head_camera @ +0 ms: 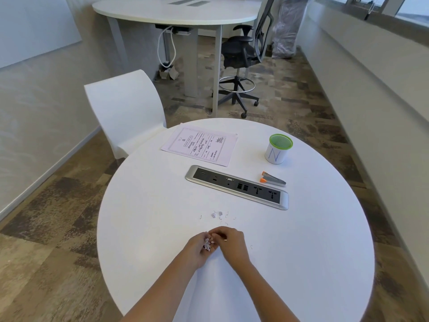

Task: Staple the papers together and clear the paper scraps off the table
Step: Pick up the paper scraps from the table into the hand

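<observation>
Head: left hand (199, 249) holding scraps (207, 244) touches right hand (232, 243), inside table (102, 231) edge

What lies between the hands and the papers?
Head view: first loose scraps, then the socket panel, then bare table up to the papers.

Got the left grip (199, 248) curled round a wad of paper scraps (207, 245) by the near edge of the round white counter (301, 252), right grip (232, 241) pressed up against it. Can't make out any pinch on the right. More loose scraps (217, 214) just past them toward the middle. Stapler (272, 180) beside the socket panel (236, 187), green-rimmed cup (278, 148) and papers (200, 146) out by the far edge.
</observation>
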A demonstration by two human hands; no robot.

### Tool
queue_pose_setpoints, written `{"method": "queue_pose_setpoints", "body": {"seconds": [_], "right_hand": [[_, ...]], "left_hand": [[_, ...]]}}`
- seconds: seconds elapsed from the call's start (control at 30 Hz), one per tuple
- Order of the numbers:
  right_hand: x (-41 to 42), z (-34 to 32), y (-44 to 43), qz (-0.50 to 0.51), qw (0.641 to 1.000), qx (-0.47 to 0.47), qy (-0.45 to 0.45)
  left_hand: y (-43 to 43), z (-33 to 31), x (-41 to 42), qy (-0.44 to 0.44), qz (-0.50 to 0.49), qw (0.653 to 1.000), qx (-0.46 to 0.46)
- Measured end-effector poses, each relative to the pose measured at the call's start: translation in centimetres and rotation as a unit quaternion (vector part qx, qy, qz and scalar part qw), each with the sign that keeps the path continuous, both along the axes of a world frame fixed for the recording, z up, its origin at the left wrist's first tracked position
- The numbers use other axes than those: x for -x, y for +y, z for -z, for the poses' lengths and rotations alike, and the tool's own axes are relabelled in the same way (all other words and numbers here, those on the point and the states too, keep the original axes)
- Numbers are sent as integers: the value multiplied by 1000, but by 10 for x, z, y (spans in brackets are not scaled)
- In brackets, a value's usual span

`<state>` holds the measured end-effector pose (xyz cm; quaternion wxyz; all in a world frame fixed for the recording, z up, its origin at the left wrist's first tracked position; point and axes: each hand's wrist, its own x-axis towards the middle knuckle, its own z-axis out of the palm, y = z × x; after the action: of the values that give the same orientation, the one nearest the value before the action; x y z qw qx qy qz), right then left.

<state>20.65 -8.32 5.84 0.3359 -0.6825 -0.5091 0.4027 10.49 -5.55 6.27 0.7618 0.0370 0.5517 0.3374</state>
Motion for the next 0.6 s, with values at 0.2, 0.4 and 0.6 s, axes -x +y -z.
{"method": "queue_pose_setpoints", "body": {"seconds": [0.2,0.4,0.6], "right_hand": [[4,-3,-5,9,999,-29,-20],[-37,28,-36,115,975,-17,-190],[-26,72,-67,44,935,32,-352]], "left_hand": [[-1,-3,0,5,3,1000,2],[6,0,4,-23,-23,999,7],[10,3,11,-22,-39,999,0]]}}
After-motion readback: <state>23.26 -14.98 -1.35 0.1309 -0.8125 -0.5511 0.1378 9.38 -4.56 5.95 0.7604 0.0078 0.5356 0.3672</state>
